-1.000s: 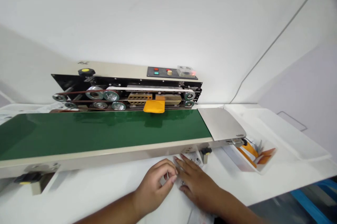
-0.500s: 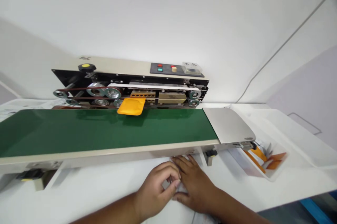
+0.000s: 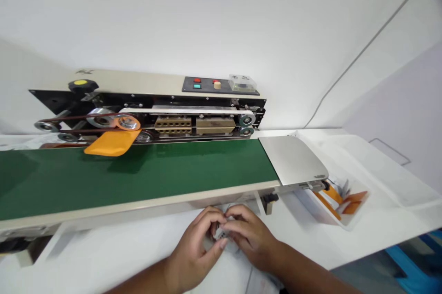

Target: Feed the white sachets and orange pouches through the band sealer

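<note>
Just in front of the conveyor, my left hand [image 3: 198, 248] and my right hand [image 3: 253, 239] meet over the white table. Between their curled fingers is a small whitish piece with dark marks [image 3: 221, 233]; my fingers hide most of it, so its kind is unclear. Both hands pinch it, thumbs towards me. Beyond them, an orange pouch [image 3: 112, 142] hangs by its upper edge from the rollers of a band sealer [image 3: 148, 100], over the green conveyor belt [image 3: 165, 165]. Neither hand touches the pouch or the machine.
A white bin [image 3: 348, 225] with orange pouches and pale packets stands at the right, past the belt's metal end plate [image 3: 293, 158]. Behind it lies a larger white tray [image 3: 386, 170]. Something blue [image 3: 410, 266] shows below the table's right edge. A cable [image 3: 362, 50] crosses the wall.
The orange pouch has travelled left along the sealer and now hangs at the left rollers. My right hand, earlier flatter on the table, has curled its fingers up against the left. The view has shifted slightly.
</note>
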A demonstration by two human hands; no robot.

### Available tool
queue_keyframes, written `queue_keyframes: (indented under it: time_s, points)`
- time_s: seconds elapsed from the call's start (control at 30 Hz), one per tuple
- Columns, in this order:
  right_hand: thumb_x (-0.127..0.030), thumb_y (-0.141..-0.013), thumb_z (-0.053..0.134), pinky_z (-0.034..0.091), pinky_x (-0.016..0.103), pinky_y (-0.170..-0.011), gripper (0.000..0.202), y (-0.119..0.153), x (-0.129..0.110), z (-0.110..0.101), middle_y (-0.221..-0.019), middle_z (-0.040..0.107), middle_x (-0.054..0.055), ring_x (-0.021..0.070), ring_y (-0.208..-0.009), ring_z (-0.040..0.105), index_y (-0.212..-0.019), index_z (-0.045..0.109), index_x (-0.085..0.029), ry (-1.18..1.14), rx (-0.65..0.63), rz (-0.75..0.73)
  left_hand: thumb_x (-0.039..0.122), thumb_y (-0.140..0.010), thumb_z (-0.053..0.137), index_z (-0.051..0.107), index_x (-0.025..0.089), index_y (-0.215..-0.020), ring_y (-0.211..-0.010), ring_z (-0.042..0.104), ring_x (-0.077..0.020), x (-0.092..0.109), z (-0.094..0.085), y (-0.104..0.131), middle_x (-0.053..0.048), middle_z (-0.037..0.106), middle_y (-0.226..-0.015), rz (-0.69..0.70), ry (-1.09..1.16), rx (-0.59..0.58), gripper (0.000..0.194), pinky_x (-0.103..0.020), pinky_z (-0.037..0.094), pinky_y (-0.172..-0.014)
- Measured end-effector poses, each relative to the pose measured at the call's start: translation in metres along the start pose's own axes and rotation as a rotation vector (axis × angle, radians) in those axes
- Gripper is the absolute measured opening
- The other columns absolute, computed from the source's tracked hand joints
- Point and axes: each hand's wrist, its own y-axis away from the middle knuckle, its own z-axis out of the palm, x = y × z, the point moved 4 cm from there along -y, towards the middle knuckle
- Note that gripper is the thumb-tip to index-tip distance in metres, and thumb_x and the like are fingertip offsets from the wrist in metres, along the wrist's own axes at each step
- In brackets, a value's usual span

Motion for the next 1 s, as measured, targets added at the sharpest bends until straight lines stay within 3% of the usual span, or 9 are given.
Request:
queue_keyframes:
  time_s: [0.1,0.2,0.3,0.43,0.67,0.73,0.8,0.9,1.0]
  points:
    - [-0.007,-0.093,0.054,0.056,0.033,-0.093,0.048,0.004,0.003,-0.006,-0.128,0.052,0.008,0.019,-0.11,0.062,-0.134,0.054,-0.033,-0.021,0.124,-0.006,0.028,-0.092,0.064,0.054,0.025,-0.125,-0.081,0.055,-0.0188,-0.003,0.003,0.002,-0.006,0.059,-0.101,-0.018,-0.03,-0.018,0.035,-0.029,0.053,-0.07]
    - [-0.01,-0.09,0.062,0.055,0.039,-0.099,0.053,0.006,0.006,-0.01,-0.127,0.054,0.009,0.0226,-0.116,0.06,-0.135,0.052,-0.034,-0.032,0.196,0.01,0.022,-0.093,0.063,0.053,0.027,-0.13,-0.088,0.059,-0.02,-0.004,0.007,0.003,-0.009,0.059,-0.114,-0.046,-0.114,-0.052,0.039,-0.029,0.056,-0.072]
    - [-0.012,-0.089,0.065,0.06,0.035,-0.088,0.055,0.008,0.009,-0.01,-0.127,0.054,0.009,0.0239,-0.116,0.059,-0.137,0.051,-0.036,-0.118,0.244,0.041,0.02,-0.094,0.059,0.052,0.028,-0.136,-0.102,0.061,-0.0227,-0.002,0.008,0.004,-0.011,0.057,-0.124,-0.043,-0.2,-0.069,0.043,-0.032,0.058,-0.083]
    - [-0.015,-0.088,0.067,0.062,0.028,-0.071,0.057,0.011,0.015,-0.006,-0.129,0.052,0.01,0.0211,-0.103,0.062,-0.138,0.051,-0.037,-0.233,0.212,0.091,0.021,-0.096,0.057,0.047,0.028,-0.144,-0.109,0.062,-0.0238,-0.002,0.009,0.004,-0.011,0.06,-0.122,-0.047,-0.257,-0.11,0.049,-0.036,0.056,-0.094]
    - [-0.018,-0.088,0.069,0.06,0.028,-0.069,0.056,0.013,0.017,-0.003,-0.128,0.053,0.01,0.0186,-0.094,0.063,-0.138,0.053,-0.038,-0.275,0.171,0.131,0.021,-0.094,0.058,0.042,0.03,-0.148,-0.117,0.065,-0.0247,-0.007,0.015,0.003,-0.008,0.064,-0.136,-0.078,-0.196,-0.211,0.056,-0.037,0.053,-0.1]
    - [-0.02,-0.088,0.07,0.059,0.028,-0.07,0.056,0.013,0.016,-0.002,-0.129,0.053,0.009,0.0191,-0.096,0.063,-0.138,0.052,-0.038,-0.299,0.151,0.13,0.019,-0.094,0.057,0.047,0.03,-0.142,-0.11,0.068,-0.0229,-0.005,0.016,0.004,-0.006,0.069,-0.128,-0.073,-0.185,-0.228,0.05,-0.034,0.053,-0.097]
    - [-0.022,-0.088,0.07,0.059,0.028,-0.071,0.056,0.012,0.015,-0.004,-0.13,0.052,0.01,0.0178,-0.093,0.064,-0.139,0.051,-0.037,-0.322,0.132,0.132,0.019,-0.094,0.057,0.053,0.028,-0.132,-0.089,0.07,-0.0195,-0.003,0.016,0.006,-0.003,0.074,-0.103,-0.068,-0.188,-0.214,0.039,-0.03,0.054,-0.084]
    - [-0.025,-0.089,0.067,0.057,0.032,-0.076,0.047,0.008,0.011,-0.011,-0.118,0.061,0.008,0.0175,-0.087,0.064,-0.135,0.055,-0.032,-0.264,0.131,0.114,0.022,-0.094,0.056,0.054,0.024,-0.118,-0.055,0.053,-0.0137,-0.003,0.013,0.009,0.005,0.059,-0.066,-0.095,-0.173,-0.106,0.025,-0.024,0.043,-0.056]
    - [-0.028,-0.092,0.063,0.053,0.031,-0.076,0.027,0.004,0.008,-0.02,-0.096,0.069,0.005,0.0189,-0.084,0.065,-0.118,0.065,-0.026,-0.135,0.118,0.113,0.028,-0.095,0.058,0.052,0.023,-0.11,-0.053,0.045,-0.0124,-0.009,0.01,0.011,0.007,0.049,-0.062,-0.17,-0.058,0.003,0.017,-0.023,0.034,-0.052]
